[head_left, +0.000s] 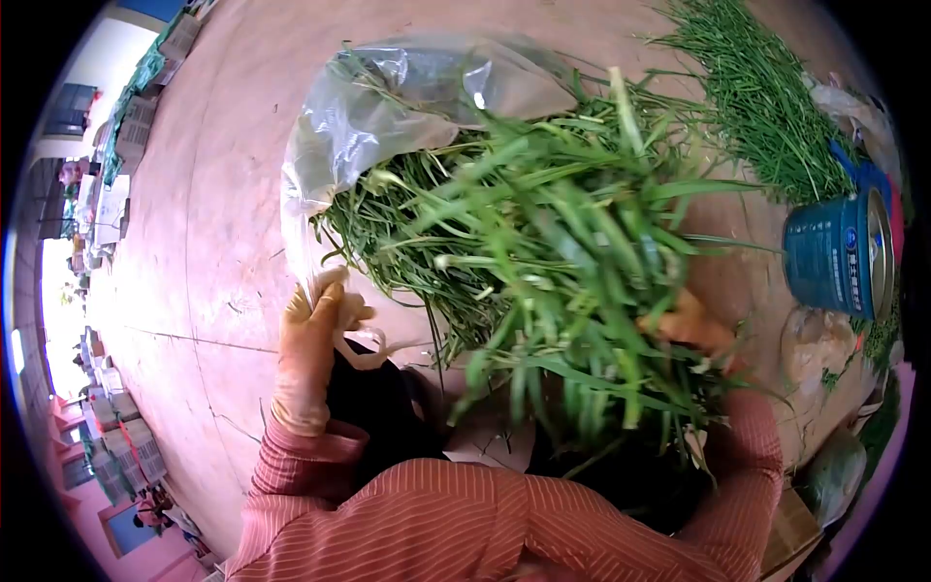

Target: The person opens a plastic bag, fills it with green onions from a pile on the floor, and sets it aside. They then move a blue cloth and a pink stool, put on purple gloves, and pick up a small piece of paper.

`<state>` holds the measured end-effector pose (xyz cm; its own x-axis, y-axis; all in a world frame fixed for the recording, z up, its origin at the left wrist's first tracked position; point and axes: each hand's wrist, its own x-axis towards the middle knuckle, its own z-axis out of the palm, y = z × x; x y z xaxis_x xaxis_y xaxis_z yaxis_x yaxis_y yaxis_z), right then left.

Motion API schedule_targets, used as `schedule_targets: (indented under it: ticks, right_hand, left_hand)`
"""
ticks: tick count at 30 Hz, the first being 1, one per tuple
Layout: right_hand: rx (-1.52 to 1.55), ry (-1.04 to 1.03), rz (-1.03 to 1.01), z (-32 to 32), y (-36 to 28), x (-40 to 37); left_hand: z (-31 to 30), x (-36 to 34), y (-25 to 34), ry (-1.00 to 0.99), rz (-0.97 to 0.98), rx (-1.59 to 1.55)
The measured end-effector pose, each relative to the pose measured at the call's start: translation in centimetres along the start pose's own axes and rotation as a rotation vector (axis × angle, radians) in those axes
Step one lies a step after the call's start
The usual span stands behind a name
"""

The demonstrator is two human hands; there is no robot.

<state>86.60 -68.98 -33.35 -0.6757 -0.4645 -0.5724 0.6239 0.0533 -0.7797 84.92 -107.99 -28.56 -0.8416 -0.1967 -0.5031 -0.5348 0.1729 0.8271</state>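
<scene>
A clear plastic bag (349, 121) lies on the floor with its mouth toward me, partly filled with dark green stalks (417, 233). My left hand (308, 354), in an orange-tan glove, is closed on the bag's edge at the left. On the right, my gloved right hand (690, 325) is wrapped round a big bunch of long green leaves (572, 252), and the leaves cover part of its fingers. The bunch is blurred by motion and hangs over the stalks at the bag's mouth, hiding much of that side of the bag.
A pile of thin green stalks (766, 107) lies at the upper right. Beside it stands a blue tin bucket (839, 254), with a small plastic bag (819, 344) next to it. A cardboard box (790, 529) is at the lower right. Stacked cartons (131, 451) line the far left.
</scene>
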Motion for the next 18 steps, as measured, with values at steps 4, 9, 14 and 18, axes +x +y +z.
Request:
schedule_targets:
  ticks: [4,9,14,18]
  right_hand:
    - [-0.049,-0.172,-0.124,5.8,-1.3,8.6]
    - [0.146,-0.229,-0.166,10.1,-3.2,19.7]
    - [0.063,-0.066,-0.129,13.6,-7.7,27.9]
    - [-0.096,0.085,-0.229,18.9,-11.1,34.1]
  left_hand:
    - [2.8,-2.4,0.4,-0.113,0.015,-0.609]
    - [1.7,-6.5,2.2,-0.397,-0.233,-0.243]
    - [-1.0,-9.0,1.8,-0.58,-0.399,-0.499]
    - [-1.3,-9.0,2.2,-0.381,-0.365,-0.727]
